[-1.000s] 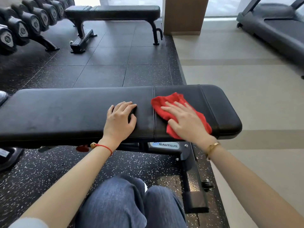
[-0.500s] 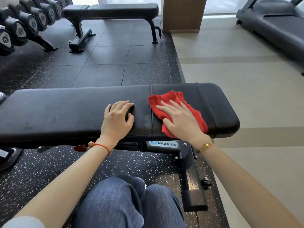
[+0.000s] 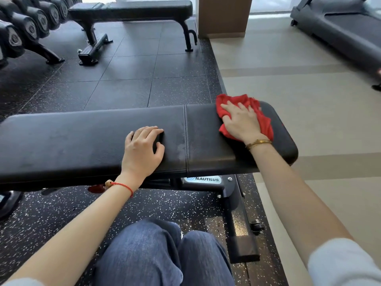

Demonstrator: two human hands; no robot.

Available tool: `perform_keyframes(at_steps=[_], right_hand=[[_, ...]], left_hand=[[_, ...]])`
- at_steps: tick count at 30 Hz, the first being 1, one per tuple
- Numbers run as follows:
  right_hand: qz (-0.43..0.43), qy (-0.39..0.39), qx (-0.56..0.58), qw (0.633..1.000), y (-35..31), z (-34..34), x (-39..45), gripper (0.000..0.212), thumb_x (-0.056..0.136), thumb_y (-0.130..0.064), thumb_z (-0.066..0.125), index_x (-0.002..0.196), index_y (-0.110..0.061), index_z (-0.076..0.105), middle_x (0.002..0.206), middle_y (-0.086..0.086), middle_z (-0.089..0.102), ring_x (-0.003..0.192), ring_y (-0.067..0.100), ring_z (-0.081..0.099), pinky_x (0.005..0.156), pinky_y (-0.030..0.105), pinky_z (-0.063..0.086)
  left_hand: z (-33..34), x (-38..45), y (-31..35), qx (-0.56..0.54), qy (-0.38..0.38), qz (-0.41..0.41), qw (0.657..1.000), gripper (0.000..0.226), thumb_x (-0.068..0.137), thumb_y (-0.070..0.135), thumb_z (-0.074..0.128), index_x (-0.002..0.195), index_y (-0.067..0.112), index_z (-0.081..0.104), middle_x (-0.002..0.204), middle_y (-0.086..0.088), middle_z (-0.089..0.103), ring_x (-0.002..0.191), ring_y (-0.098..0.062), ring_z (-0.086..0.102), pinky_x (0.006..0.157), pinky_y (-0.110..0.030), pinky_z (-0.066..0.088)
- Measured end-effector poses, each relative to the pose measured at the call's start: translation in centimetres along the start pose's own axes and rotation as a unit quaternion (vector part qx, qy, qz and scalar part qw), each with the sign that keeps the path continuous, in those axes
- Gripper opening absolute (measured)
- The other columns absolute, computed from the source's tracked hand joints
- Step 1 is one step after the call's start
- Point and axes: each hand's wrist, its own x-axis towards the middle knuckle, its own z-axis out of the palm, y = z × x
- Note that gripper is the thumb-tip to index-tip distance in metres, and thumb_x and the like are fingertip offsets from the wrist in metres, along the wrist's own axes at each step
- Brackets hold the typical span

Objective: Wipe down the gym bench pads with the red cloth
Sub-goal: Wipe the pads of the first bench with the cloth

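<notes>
Black padded bench [image 3: 86, 141] runs left to right across the view, smooth leather-like vinyl, rounded corners. Two pads: long pad on the left, short pad [image 3: 206, 141] on the right, one stitched seam gap between them. Faint smeary sheen near the seam. Metal frame under it, glossy black, NAUTILUS label [image 3: 203, 179] on it.

Red cloth [image 3: 266, 122] is soft, crumpled, bunched, lying on the short pad toward its far right end, one edge reaching the pad's back rim. Right hand [image 3: 241, 123] presses flat on top of the cloth, fingers straight and slightly spread. Gold bangle [image 3: 257, 143] on that wrist.

Left hand [image 3: 143, 151] rests on the long pad just left of the seam, fingers together and lightly bent at the tips, holding nothing. Red string bracelet [image 3: 121, 185] with one bead on that wrist.

Floor: black speckled rubber tiles on the left, smooth beige flooring on the right. One second flat bench [image 3: 132, 8] at the back. Row of black dumbbells [image 3: 26, 23] on a rack at top left, count unclear. One treadmill [image 3: 340, 27] at top right. Blue denim knees at the bottom.
</notes>
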Motion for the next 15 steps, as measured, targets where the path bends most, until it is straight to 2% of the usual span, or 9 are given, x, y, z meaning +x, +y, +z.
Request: perform_keyframes(at_steps=[4,7,11,15], right_hand=[[-0.126,-0.026,0.021,0.991,-4.4,1.3,-3.2,0.048,0.094,-0.031,0.044,0.142,-0.035,0.044,0.155,-0.01,0.035,0.145,0.019,0.027,0.116,0.034,0.001],[-0.179,-0.027,0.039,0.983,-4.3,1.2,-7.0,0.052,0.09,-0.033,0.041,0.141,-0.036,0.045,0.153,-0.014,0.037,0.146,0.015,0.025,0.121,0.037,0.004],[-0.137,-0.013,0.039,0.99,-0.5,0.3,-8.1,0.052,0.089,-0.034,0.041,0.14,-0.037,0.046,0.153,-0.014,0.037,0.145,0.014,0.026,0.122,0.037,0.009],[-0.047,0.004,0.02,0.999,1.1,0.0,-4.1,0.048,0.093,-0.028,0.045,0.141,-0.034,0.045,0.155,-0.01,0.035,0.145,0.02,0.026,0.122,0.042,0.01]], left_hand=[[-0.1,-0.1,0.1,-0.003,-0.006,-0.005,1.0,0.034,0.089,0.019,0.056,0.123,0.02,0.064,0.13,0.001,0.063,0.126,-0.021,0.054,0.111,-0.05,0.036],[-0.3,-0.2,0.2,-0.01,-0.014,-0.016,1.0,0.037,0.091,0.017,0.056,0.127,0.019,0.063,0.134,0.0,0.061,0.131,-0.022,0.051,0.115,-0.05,0.031],[-0.6,-0.2,0.1,-0.015,-0.031,-0.014,0.999,0.038,0.092,0.018,0.056,0.13,0.018,0.062,0.138,-0.001,0.059,0.134,-0.022,0.048,0.117,-0.049,0.031],[-1.0,-0.1,-0.4,-0.012,-0.016,-0.015,1.0,0.034,0.089,0.015,0.058,0.122,0.015,0.065,0.126,-0.002,0.066,0.124,-0.023,0.056,0.107,-0.043,0.042]])
